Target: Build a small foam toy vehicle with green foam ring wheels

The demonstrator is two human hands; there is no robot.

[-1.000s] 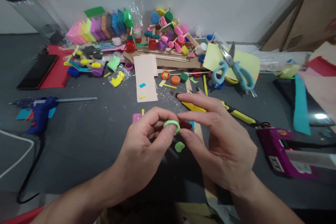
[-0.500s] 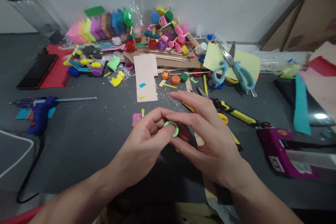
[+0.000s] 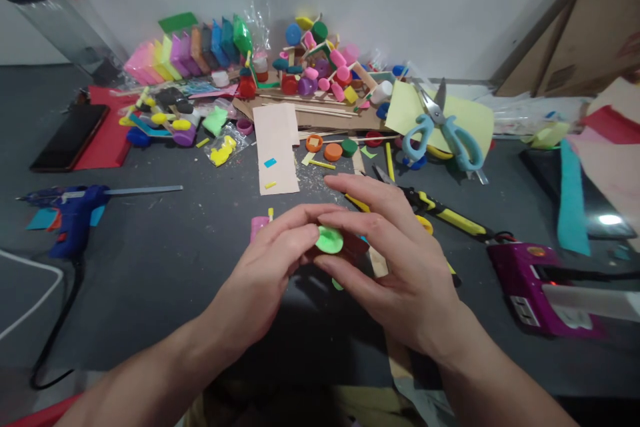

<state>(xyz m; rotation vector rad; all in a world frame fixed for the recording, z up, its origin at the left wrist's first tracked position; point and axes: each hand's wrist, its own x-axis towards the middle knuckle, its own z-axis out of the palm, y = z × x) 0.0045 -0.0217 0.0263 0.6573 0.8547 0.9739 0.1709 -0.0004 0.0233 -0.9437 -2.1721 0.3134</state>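
A small light green disc of modelling clay (image 3: 331, 240), dished in the middle, is between my two hands above the near part of the table. My left hand (image 3: 280, 243) grips its left edge, the thumb by the rim and the fingers curled behind. My right hand (image 3: 400, 260) curves round from the other side, its thumb and index finger against the clay and the upper finger lifted away. Something dark red behind the clay is mostly hidden by the fingers. Below the hands shows a small green piece (image 3: 337, 285). A pink part (image 3: 259, 227) stands beyond my left hand.
On the left lie a blue glue gun (image 3: 75, 210) and a phone (image 3: 73, 137). Scissors (image 3: 440, 123), a yellow-black cutting tool (image 3: 453, 217) and a purple power strip (image 3: 535, 287) are on the right. Coloured clay packs (image 3: 190, 50) and small models (image 3: 325, 67) line the wall.
My left thumb has drawn back to the left out of the green clay's middle, so its dished face now shows. My right hand has hardly moved.
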